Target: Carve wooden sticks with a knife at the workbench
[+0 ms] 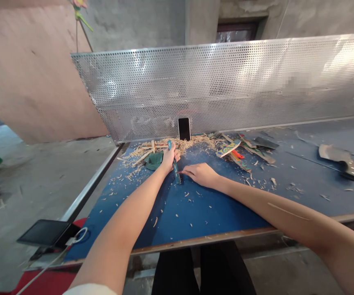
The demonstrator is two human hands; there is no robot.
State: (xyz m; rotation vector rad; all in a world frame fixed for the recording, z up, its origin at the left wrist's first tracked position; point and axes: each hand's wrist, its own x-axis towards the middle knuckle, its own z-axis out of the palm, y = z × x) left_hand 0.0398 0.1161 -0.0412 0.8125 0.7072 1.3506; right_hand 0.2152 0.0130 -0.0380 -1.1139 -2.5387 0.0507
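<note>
Stick (176, 170) blue; tabletop (207, 221) blue (shavings (197, 142) pale tan); panel (177, 86) silver, hole-dotted; phone screen (184, 129) black.

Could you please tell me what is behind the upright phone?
Behind the phone is the perforated metal panel, visible around its edges. What the phone itself covers cannot be seen.

Left fingers (177, 155) around blue stick (177, 176) — shavings (200, 141) beyond

1. I count two hands (169, 159) (204, 176) on my feed.
2. One blue stick (175, 168).
3. I see one phone (184, 128).
4. One green cloth (154, 161).
5. One perforated panel (164, 90).
6. Shavings (204, 141): too many for me to count.
</note>
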